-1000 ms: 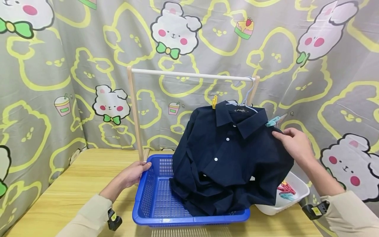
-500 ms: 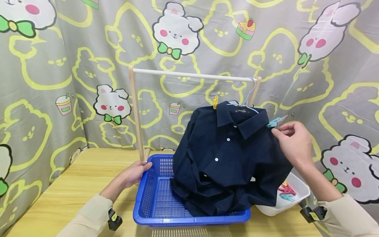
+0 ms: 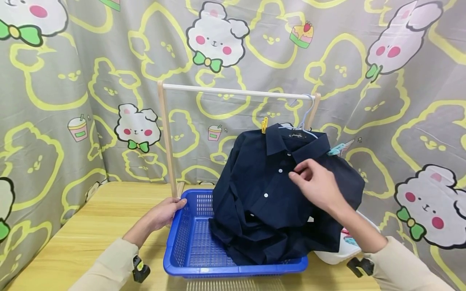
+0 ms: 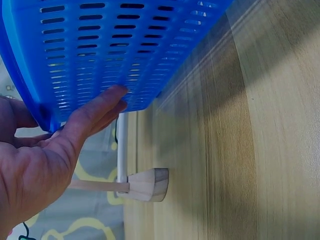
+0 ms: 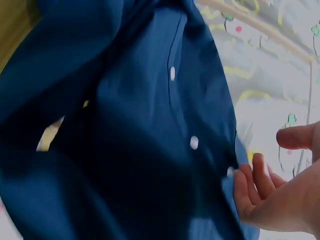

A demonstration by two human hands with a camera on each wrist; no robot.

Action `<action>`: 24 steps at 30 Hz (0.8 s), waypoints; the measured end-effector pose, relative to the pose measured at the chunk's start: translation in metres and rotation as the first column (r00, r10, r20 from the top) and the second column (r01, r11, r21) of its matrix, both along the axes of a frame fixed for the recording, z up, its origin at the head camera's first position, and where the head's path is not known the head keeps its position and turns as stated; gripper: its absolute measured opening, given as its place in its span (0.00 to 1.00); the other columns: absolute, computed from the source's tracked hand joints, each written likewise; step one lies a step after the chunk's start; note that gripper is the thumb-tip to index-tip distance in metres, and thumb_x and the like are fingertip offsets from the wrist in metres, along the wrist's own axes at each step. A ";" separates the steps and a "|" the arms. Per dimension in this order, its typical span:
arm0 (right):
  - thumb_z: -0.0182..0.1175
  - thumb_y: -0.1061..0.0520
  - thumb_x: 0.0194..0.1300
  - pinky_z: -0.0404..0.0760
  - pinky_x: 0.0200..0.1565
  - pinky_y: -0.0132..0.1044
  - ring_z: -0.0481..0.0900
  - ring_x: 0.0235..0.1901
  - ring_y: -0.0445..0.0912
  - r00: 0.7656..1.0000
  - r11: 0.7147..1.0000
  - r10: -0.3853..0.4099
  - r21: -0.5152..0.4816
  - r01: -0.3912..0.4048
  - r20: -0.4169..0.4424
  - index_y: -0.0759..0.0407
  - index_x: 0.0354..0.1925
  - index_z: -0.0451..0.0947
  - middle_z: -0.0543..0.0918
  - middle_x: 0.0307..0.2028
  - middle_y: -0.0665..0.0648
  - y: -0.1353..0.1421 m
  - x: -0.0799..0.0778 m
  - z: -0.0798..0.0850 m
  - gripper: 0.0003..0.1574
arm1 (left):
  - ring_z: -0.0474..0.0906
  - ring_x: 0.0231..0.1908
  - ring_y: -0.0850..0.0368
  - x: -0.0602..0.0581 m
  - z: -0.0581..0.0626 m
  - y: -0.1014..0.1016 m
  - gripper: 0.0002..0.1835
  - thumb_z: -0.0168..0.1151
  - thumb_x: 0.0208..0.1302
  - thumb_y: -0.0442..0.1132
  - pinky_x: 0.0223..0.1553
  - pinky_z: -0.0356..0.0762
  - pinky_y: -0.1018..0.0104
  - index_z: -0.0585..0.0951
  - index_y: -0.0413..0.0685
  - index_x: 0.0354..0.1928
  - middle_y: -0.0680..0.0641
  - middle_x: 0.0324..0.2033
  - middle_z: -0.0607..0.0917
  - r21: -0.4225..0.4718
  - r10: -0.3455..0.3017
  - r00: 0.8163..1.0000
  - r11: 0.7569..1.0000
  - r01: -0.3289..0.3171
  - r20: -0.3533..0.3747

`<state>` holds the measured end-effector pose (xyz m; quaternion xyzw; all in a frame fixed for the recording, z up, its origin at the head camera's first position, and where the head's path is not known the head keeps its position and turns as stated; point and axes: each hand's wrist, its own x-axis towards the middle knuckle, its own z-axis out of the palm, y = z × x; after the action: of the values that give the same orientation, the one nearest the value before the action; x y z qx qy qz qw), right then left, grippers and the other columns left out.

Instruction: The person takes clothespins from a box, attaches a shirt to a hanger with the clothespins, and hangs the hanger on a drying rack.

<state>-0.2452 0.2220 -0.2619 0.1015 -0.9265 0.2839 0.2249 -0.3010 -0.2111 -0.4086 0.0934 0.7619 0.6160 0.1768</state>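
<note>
A dark navy button-up shirt (image 3: 262, 173) hangs by a light blue hanger (image 3: 306, 115), its lower part bunched in the blue plastic basket (image 3: 234, 270). One yellow clothespin (image 3: 264, 125) and one teal clothespin (image 3: 337, 149) are clipped at its shoulders. My left hand (image 3: 165, 213) grips the basket's left rim, thumb on top; in the left wrist view its fingers (image 4: 100, 112) lie against the slotted outer wall. My right hand (image 3: 318, 184) is in front of the shirt, just below the collar. Its fingers are loosely bent and the thumb stands apart, nothing between them (image 5: 277, 180).
Behind the basket stands a rack with a white rail (image 3: 233, 92) and wooden posts. At the right, a white bin (image 3: 335, 258) with red and teal clothespins is partly behind my right forearm. The wooden table (image 3: 120, 194) extends to the left, and a patterned curtain (image 3: 120, 48) surrounds it.
My right hand has let go of the shirt's right shoulder beside the teal clothespin and moved left to the front of the collar. My left hand stays on the basket rim.
</note>
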 end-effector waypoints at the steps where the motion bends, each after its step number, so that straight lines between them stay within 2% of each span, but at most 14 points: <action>1: 0.62 0.47 0.71 0.75 0.37 0.40 0.80 0.33 0.47 1.000 1.000 0.022 0.008 -0.022 0.016 0.57 0.50 0.78 0.84 0.32 0.54 -0.006 -0.001 -0.002 0.18 | 0.85 0.35 0.56 0.000 0.000 0.000 0.25 0.37 0.84 0.43 0.40 0.87 0.57 0.68 0.23 0.61 0.39 0.39 0.84 0.001 -0.001 1.000 1.000 0.001 0.000; 5: 0.63 0.49 0.70 0.77 0.40 0.41 0.81 0.35 0.45 0.992 0.994 0.103 0.016 -0.105 0.070 0.54 0.58 0.77 0.85 0.35 0.52 -0.032 -0.005 -0.012 0.22 | 0.85 0.35 0.56 0.000 0.000 0.000 0.25 0.38 0.84 0.43 0.39 0.86 0.58 0.68 0.23 0.60 0.40 0.37 0.85 0.003 0.000 1.000 1.000 0.000 0.001; 11: 0.63 0.48 0.69 0.77 0.46 0.47 0.80 0.46 0.51 0.975 0.977 0.195 0.071 -0.203 0.106 0.52 0.68 0.72 0.85 0.49 0.57 -0.066 -0.006 -0.031 0.32 | 0.86 0.35 0.55 0.000 -0.002 0.000 0.24 0.38 0.84 0.43 0.39 0.86 0.58 0.69 0.23 0.59 0.39 0.39 0.85 0.008 0.003 1.000 1.000 -0.003 0.008; 15: 0.63 0.49 0.69 0.77 0.48 0.50 0.80 0.48 0.55 0.957 0.959 0.257 0.090 -0.270 0.135 0.51 0.69 0.72 0.83 0.53 0.59 -0.085 -0.003 -0.040 0.32 | 0.86 0.36 0.54 0.000 -0.002 0.000 0.25 0.37 0.84 0.43 0.40 0.86 0.57 0.68 0.22 0.60 0.37 0.41 0.85 0.004 -0.003 1.000 1.000 0.003 0.003; 19: 0.63 0.52 0.68 0.77 0.51 0.53 0.80 0.49 0.56 0.934 0.938 0.322 0.085 -0.337 0.154 0.52 0.66 0.75 0.84 0.54 0.59 -0.104 0.001 -0.047 0.29 | 0.86 0.38 0.54 0.000 -0.001 -0.001 0.25 0.37 0.84 0.43 0.41 0.86 0.56 0.67 0.23 0.61 0.36 0.43 0.84 0.003 -0.006 1.000 1.000 0.006 -0.001; 24: 0.61 0.54 0.67 0.75 0.59 0.56 0.79 0.57 0.57 0.901 0.895 0.399 0.138 -0.423 0.170 0.52 0.65 0.76 0.83 0.57 0.60 -0.125 0.002 -0.058 0.28 | 0.86 0.38 0.53 0.000 0.000 0.000 0.25 0.37 0.84 0.44 0.41 0.86 0.56 0.67 0.23 0.62 0.37 0.42 0.85 0.011 -0.012 1.000 1.000 0.012 -0.001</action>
<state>-0.2427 0.0970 -0.3194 0.2947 -0.9182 0.2505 0.0858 -0.3008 -0.2112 -0.4082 0.0991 0.7578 0.6193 0.1798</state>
